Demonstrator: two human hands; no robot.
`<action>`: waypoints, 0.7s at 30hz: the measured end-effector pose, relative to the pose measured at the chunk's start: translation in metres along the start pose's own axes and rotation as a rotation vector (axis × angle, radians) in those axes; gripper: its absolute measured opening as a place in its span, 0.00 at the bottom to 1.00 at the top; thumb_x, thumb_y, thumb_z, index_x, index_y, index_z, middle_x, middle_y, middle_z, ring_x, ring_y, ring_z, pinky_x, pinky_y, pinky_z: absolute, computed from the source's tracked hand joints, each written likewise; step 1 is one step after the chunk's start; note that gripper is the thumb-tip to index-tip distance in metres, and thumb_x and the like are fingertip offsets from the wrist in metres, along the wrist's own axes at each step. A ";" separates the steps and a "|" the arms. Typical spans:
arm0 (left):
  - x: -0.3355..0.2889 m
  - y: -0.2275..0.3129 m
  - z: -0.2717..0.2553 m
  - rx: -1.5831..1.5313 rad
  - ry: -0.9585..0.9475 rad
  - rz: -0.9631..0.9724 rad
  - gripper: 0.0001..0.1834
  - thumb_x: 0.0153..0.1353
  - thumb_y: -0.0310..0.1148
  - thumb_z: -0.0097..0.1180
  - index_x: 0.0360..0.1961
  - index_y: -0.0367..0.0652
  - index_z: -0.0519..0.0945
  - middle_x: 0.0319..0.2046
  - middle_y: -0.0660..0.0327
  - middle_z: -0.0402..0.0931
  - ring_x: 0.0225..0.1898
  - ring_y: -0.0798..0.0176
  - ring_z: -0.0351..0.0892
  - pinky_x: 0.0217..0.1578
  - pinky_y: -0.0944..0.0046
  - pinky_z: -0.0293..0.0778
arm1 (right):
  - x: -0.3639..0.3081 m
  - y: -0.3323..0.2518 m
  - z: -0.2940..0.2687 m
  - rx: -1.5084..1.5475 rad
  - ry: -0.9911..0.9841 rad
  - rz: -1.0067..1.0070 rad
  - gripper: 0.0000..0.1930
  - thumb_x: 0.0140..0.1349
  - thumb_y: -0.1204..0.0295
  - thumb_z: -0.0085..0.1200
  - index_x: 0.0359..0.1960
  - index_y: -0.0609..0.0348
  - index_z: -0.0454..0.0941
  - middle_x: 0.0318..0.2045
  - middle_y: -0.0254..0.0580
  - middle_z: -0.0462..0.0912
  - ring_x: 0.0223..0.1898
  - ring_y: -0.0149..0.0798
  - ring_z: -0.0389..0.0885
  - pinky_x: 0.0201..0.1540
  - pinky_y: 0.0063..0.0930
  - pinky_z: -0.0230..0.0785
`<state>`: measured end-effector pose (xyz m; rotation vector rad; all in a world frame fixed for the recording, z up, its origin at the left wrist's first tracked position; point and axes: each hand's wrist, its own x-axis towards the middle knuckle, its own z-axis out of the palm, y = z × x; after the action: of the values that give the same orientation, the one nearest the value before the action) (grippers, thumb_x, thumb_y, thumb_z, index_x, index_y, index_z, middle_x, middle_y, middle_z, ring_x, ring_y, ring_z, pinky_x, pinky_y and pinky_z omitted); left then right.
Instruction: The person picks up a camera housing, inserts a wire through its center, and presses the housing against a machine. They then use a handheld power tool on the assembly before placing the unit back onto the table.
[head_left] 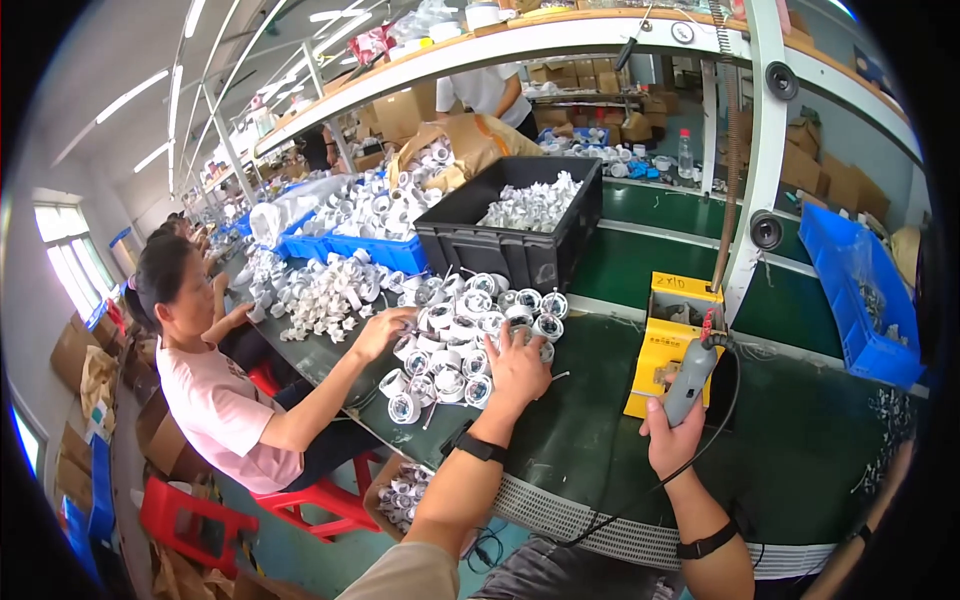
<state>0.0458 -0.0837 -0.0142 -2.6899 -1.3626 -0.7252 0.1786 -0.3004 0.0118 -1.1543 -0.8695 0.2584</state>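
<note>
My left hand (522, 372) reaches over the right side of a group of round white housings (450, 352) with clear, lens-like faces. Its fingers are spread and touch the housings; what lies under the palm is hidden. In my right hand (674, 440) is a grey electric screwdriver (690, 384), gripped around its body with the cable end up. Its lower tip cannot be made out. Just behind it stands a yellow metal box-shaped fixture (648, 345). A co-worker's hand (385, 332) touches the far left of the same housings.
A black crate (560, 262) of small white parts stands behind the housings, beside blue bins (375, 252) of white pieces. Loose white parts (335, 295) lie left. A white post (752, 180) and a blue tray (850, 300) are on the right. The co-worker (235, 400) sits at left.
</note>
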 end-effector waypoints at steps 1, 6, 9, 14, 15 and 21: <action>0.002 -0.001 0.000 0.005 0.005 0.001 0.23 0.48 0.39 0.64 0.49 0.55 0.80 0.59 0.59 0.69 0.68 0.46 0.52 0.63 0.29 0.44 | 0.000 0.000 0.001 0.003 0.001 0.006 0.18 0.59 0.80 0.51 0.52 0.62 0.64 0.27 0.37 0.73 0.19 0.26 0.71 0.20 0.20 0.67; 0.008 -0.007 -0.002 -0.008 -0.025 -0.090 0.23 0.47 0.32 0.57 0.48 0.50 0.81 0.59 0.54 0.69 0.69 0.45 0.52 0.64 0.29 0.41 | 0.003 0.002 -0.001 -0.018 -0.025 -0.017 0.19 0.59 0.79 0.52 0.52 0.63 0.64 0.28 0.37 0.74 0.19 0.26 0.71 0.19 0.20 0.67; 0.009 -0.009 -0.001 -0.002 -0.030 -0.116 0.22 0.48 0.32 0.56 0.48 0.50 0.82 0.59 0.54 0.69 0.69 0.44 0.52 0.65 0.29 0.40 | 0.003 0.005 -0.002 -0.002 -0.026 0.004 0.20 0.59 0.79 0.53 0.53 0.63 0.64 0.30 0.38 0.74 0.20 0.25 0.71 0.19 0.20 0.67; 0.009 -0.011 0.000 0.012 -0.007 -0.112 0.21 0.49 0.32 0.57 0.47 0.49 0.82 0.57 0.54 0.71 0.68 0.41 0.52 0.64 0.27 0.40 | 0.005 0.006 -0.002 -0.017 -0.041 0.010 0.23 0.59 0.79 0.53 0.55 0.64 0.62 0.31 0.38 0.74 0.21 0.26 0.72 0.20 0.19 0.68; 0.009 -0.010 -0.001 0.026 0.009 -0.104 0.21 0.49 0.33 0.58 0.47 0.49 0.81 0.56 0.54 0.71 0.68 0.40 0.52 0.63 0.26 0.40 | 0.005 0.006 -0.002 -0.026 -0.045 0.008 0.23 0.59 0.79 0.53 0.56 0.64 0.63 0.31 0.37 0.74 0.22 0.26 0.72 0.22 0.20 0.68; 0.001 0.019 -0.014 -0.044 0.181 0.006 0.19 0.49 0.38 0.62 0.44 0.47 0.82 0.52 0.57 0.73 0.65 0.36 0.54 0.62 0.25 0.40 | 0.005 0.024 -0.012 -0.201 -0.043 -0.194 0.21 0.58 0.80 0.51 0.55 0.63 0.66 0.31 0.35 0.72 0.26 0.27 0.73 0.30 0.22 0.69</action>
<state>0.0553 -0.0985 0.0022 -2.5844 -1.3097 -0.9817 0.1962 -0.2953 -0.0085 -1.2430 -1.0564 0.0368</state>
